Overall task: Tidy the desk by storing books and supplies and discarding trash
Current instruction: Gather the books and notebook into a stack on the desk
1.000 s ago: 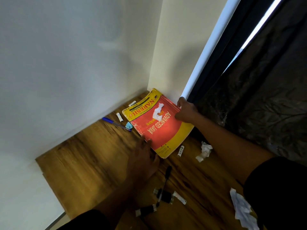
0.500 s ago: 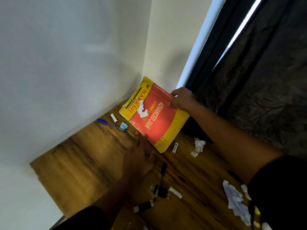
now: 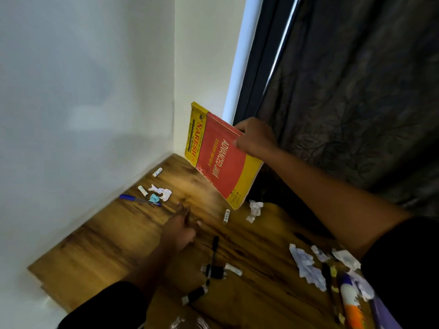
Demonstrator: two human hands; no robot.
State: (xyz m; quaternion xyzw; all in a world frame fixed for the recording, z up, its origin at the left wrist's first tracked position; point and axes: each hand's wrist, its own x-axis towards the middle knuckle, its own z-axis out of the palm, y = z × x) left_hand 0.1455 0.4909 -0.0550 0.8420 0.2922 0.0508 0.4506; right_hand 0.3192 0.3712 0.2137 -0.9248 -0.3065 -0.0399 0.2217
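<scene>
Blue pen [image 3: 140, 200] lies by the wall, crumpled paper [image 3: 161, 192] beside it. My left hand [image 3: 181, 230] hovers flat over the desk [image 3: 99, 243], fingers loose, holding nothing. My right hand [image 3: 255, 136] grips the red-and-yellow book [image 3: 221, 157], tilted, lifted above the desk's far corner.

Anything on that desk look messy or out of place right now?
Yes. Crumpled paper scraps lie scattered over the wooden desk, with more near its right edge. A blue pen and small white tubes lie loose. The right hand holds the red-and-yellow book tilted, off the desk.
</scene>
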